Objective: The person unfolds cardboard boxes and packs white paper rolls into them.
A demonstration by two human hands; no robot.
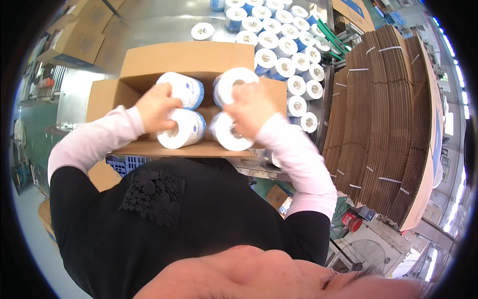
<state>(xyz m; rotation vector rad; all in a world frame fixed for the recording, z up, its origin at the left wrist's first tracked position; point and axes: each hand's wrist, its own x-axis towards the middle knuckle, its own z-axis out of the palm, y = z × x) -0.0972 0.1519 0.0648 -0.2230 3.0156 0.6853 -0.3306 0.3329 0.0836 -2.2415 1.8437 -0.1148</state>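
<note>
Four white cylindrical paper rolls in blue-printed wrap (180, 110) sit inside the open brown cardboard box (149, 65). Left hand (155, 107) fingers clamp the left pair; right hand (251, 107) fingers clamp the right pair.

Around the packing spot
Loose white rolls (286, 47) crowd the steel tabletop (149, 20) behind; bundled flat cardboard sheets (383, 119) stack on the right, folded boxes (74, 40) sit far left, a fan (368, 254) stands below.

White rolls (180, 109) with blue wrap; brown carton (189, 60); pale pink sleeves (94, 139); black top (199, 224) (lace patch).
</note>
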